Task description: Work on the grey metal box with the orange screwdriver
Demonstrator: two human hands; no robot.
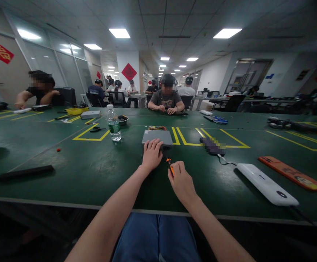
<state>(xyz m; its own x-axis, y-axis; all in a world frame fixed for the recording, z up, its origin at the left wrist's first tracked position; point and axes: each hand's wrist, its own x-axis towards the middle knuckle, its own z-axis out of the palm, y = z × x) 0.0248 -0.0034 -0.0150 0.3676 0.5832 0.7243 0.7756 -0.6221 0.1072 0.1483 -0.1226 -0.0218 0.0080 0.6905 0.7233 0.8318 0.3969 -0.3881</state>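
Note:
A grey metal power supply unit (160, 137) sits on the green table in front of me, with some coloured wires (157, 128) behind it. My left hand (152, 154) holds it at the front left, fingers laid over the top face. In my right hand (180, 180) is a screwdriver (170, 165) with an orange and black handle, pinched between thumb and fingers. Its tip points up toward the unit's front face; whether it touches a screw I cannot tell.
A water bottle (114, 123) and a small bowl (123, 120) stand left of the unit. A white power bank (266, 183) and an orange phone (292, 173) lie at right, a black bar (24, 173) at left. Another person (166, 96) sits opposite.

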